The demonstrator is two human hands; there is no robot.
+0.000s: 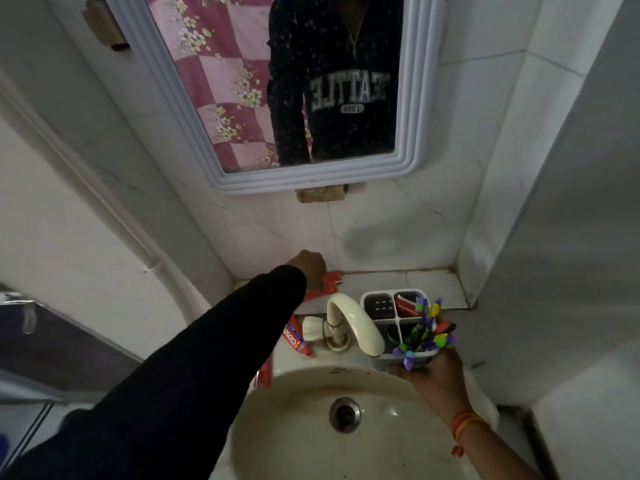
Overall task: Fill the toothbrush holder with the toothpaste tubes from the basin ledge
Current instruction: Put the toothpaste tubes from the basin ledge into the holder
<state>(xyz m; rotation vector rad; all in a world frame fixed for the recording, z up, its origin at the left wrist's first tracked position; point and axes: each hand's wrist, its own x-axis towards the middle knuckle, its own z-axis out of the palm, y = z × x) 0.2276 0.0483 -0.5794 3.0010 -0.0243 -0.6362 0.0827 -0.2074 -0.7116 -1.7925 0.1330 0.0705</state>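
A grey four-compartment toothbrush holder (377, 296) sits at the basin's right rim, and my right hand (431, 374) grips its near side. One red toothpaste tube (406, 304) stands in its far right compartment; several toothbrushes (424, 332) fill the near right one. My left hand (308, 266) reaches to the back ledge and closes on a crumpled red toothpaste tube (330, 284) against the wall. Another red toothpaste tube (294, 337) lies on the ledge left of the tap. A further red tube (265, 374) shows partly under my left sleeve.
A cream tap (356, 323) with a white knob (311, 329) stands between my two hands. The basin bowl (298, 420) and its drain (344, 414) lie below. A white-framed mirror (412, 161) hangs on the tiled wall. A wall corner stands close on the right.
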